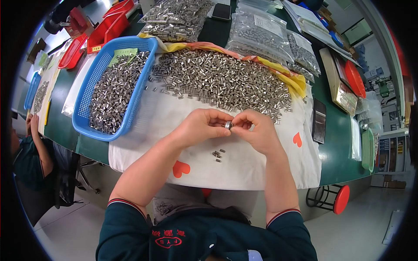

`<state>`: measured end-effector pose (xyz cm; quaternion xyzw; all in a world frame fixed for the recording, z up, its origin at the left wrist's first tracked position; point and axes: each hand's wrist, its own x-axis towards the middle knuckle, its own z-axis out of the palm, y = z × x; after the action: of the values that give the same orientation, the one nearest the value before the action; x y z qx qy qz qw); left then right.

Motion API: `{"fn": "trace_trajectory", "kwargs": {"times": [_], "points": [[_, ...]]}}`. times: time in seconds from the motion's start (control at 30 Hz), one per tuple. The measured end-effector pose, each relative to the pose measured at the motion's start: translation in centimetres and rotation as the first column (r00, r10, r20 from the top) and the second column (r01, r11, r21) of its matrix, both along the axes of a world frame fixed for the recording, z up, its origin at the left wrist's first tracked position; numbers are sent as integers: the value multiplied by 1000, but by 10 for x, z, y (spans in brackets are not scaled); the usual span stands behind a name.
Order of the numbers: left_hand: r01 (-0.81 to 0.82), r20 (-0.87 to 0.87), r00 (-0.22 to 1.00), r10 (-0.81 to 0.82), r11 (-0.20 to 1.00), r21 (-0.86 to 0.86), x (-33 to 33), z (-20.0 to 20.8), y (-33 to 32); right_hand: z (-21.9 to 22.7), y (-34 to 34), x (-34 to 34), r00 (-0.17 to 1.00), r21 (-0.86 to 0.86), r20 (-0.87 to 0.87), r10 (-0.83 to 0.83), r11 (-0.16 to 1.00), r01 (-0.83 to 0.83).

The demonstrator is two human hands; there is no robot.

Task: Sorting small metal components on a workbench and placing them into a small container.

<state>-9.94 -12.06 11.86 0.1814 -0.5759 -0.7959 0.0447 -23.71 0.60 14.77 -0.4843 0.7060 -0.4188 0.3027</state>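
1. Along the surface's (61,126) left side, a blue basket (93,74) is holding many small metal cylinders; a knock from the left forearm could be spilling some.
2. The left hand (204,126) is pinching a small shiny metal piece (228,125) between thumb and fingers, above the white cloth (244,174).
3. Between the forearms, toward the surface's near edge, a few loose cylinders (217,155) are lying; a tug on the cloth could be rolling them off.
4. Toward the far edge, a broad pile (222,78) is spreading; a slipping pinch could be losing the piece among it.
5. The right hand's (257,130) fingertips are meeting at that piece; whether they are gripping, I cannot tell.
6. Near the right edge, a dark phone-like object (319,122) is resting.
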Motion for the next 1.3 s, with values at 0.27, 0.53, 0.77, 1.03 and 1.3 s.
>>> {"fn": "trace_trajectory", "kwargs": {"times": [0.27, 0.53, 0.77, 1.03, 1.3], "points": [[258, 104, 966, -236, 904, -342, 6, 17, 7, -29, -15, -4, 866, -82, -428, -257, 966, 246], [112, -20, 993, -117, 977, -184, 3, 1, 3, -36, -15, 3, 719, -99, -667, -192, 980, 170], [-84, 0, 996, 84, 996, 1, -1, 6, -3, -22, -11, 5, 881, -126, -435, -185, 981, 144], [-60, -18, 998, 59, 998, -37, -1, 2, -4, -17, -5, 2, 918, -166, 397, -18, 982, 91], [-16, -48, 999, 13, 998, -53, 1, 2, -5, -12, -3, 1, 912, -88, 409, -16, 994, 57]]}}
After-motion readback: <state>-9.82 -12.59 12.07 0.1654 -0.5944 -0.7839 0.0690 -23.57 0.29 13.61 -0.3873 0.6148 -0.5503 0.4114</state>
